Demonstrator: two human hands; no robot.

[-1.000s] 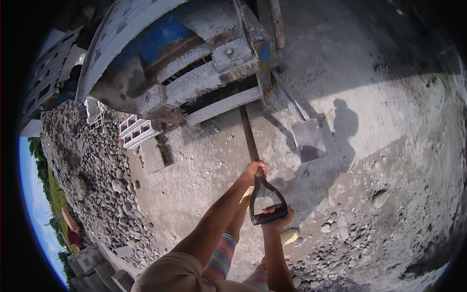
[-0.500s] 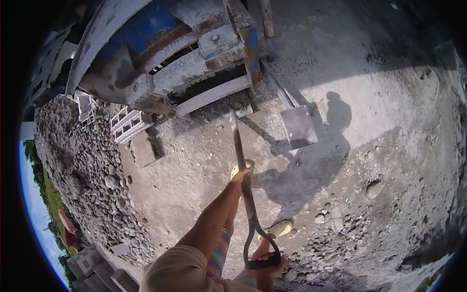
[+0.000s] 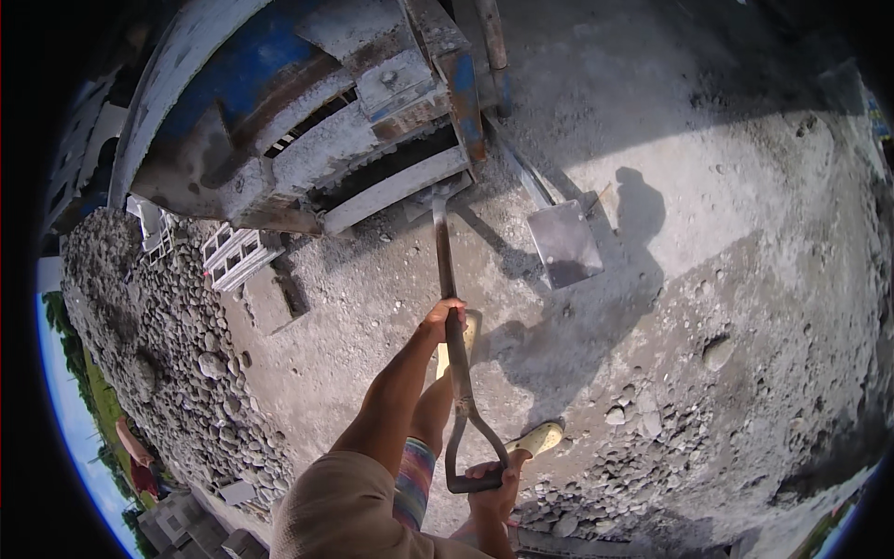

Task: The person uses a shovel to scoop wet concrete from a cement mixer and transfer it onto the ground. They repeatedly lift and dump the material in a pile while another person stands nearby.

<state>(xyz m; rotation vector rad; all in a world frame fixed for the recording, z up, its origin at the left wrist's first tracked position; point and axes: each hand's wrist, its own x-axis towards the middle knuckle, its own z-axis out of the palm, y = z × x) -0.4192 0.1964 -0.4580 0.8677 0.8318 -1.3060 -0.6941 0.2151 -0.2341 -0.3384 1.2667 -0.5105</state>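
My left hand [image 3: 445,320] is wrapped round the shaft of a shovel [image 3: 444,252]. Farther back, my right hand [image 3: 496,486] grips the shovel's D-shaped handle. The shovel points away from me, its blade low down at the bottom beam of a large rusty blue-and-grey machine [image 3: 354,177]. The front part of the blade is partly hidden by that beam and shadow, so I cannot tell whether it carries anything. To the right of the blade, what looks like a second shovel [image 3: 565,244] with a flat square blade lies on the ground.
A hollow concrete block [image 3: 240,256] stands left of the machine, with another block [image 3: 272,300] beside it. Piled stones [image 3: 177,335] spread along the left, and loose gravel [image 3: 624,456] at the lower right. More grey blocks [image 3: 177,517] are stacked at lower left, near a person [image 3: 142,466].
The shovel has moved forward, its blade closer to the machine's bottom beam. Both hands have gone forward and slightly left with it, keeping their grip.
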